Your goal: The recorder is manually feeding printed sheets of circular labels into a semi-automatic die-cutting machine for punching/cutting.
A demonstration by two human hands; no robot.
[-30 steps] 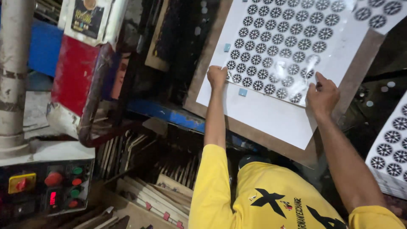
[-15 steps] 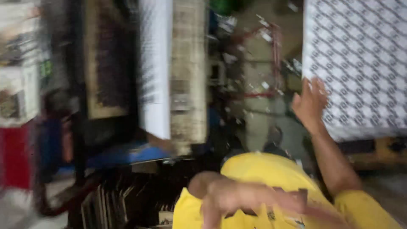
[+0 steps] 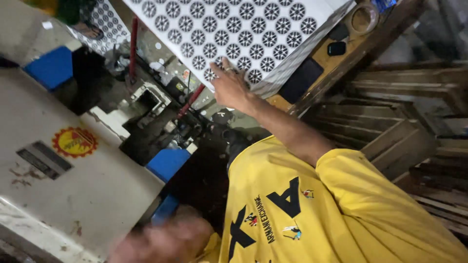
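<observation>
My right hand (image 3: 230, 87) reaches up and lies on the near corner of a thick stack of white sheets (image 3: 243, 29) printed with rows of round black patterns. Its fingers rest spread on the top sheet's edge and grip nothing that I can see. My left hand (image 3: 163, 241) is low at the bottom left, blurred by motion, close to my yellow shirt (image 3: 312, 209). Whether it holds anything is unclear.
A large grey-white machine casing (image 3: 73, 185) with a round red and yellow sticker fills the left. Blue machine parts (image 3: 168, 163) and red rods (image 3: 132, 48) sit beside it. The stack rests on a wooden bench (image 3: 341, 63) with a tape roll (image 3: 364, 18). Wooden pallets (image 3: 404, 122) stand at right.
Both hands have left the printed sheet on the machine. The view has swung right; my right hand now rests on the sheet stack and my left hand has dropped low.
</observation>
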